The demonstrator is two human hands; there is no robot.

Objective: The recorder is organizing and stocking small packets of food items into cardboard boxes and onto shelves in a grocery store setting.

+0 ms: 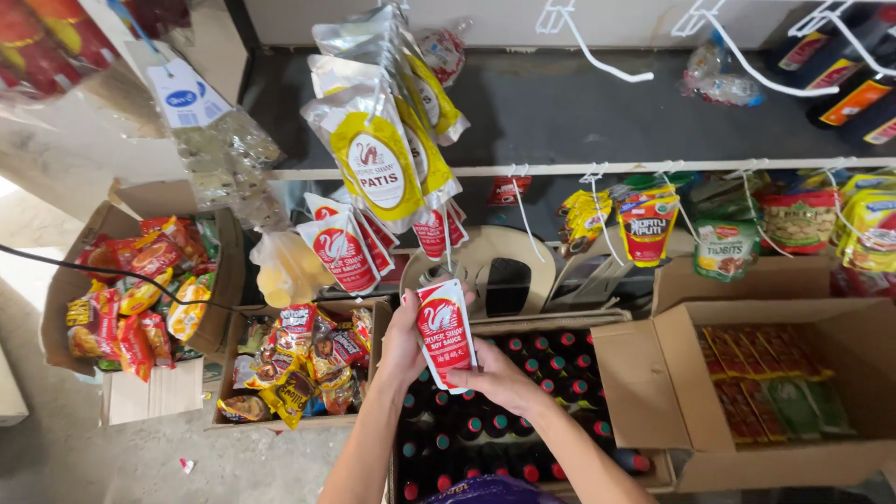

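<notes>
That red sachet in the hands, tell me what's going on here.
A person holds a red and white sauce sachet in both hands, the left hand along its left edge and the right hand at its lower right corner. It is held up just below hooks hung with matching red sachets and larger yellow-labelled pouches. Underneath sits a box of dark bottles.

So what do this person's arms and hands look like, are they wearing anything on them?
Both arms are bare from the bottom edge of the picture up to the fingers: no sleeves, no gloves. The left hand and the right hand show no ring, watch or bracelet that can be made out. The forearms are slender. A bit of purple clothing shows at the bottom edge between the arms.
</notes>
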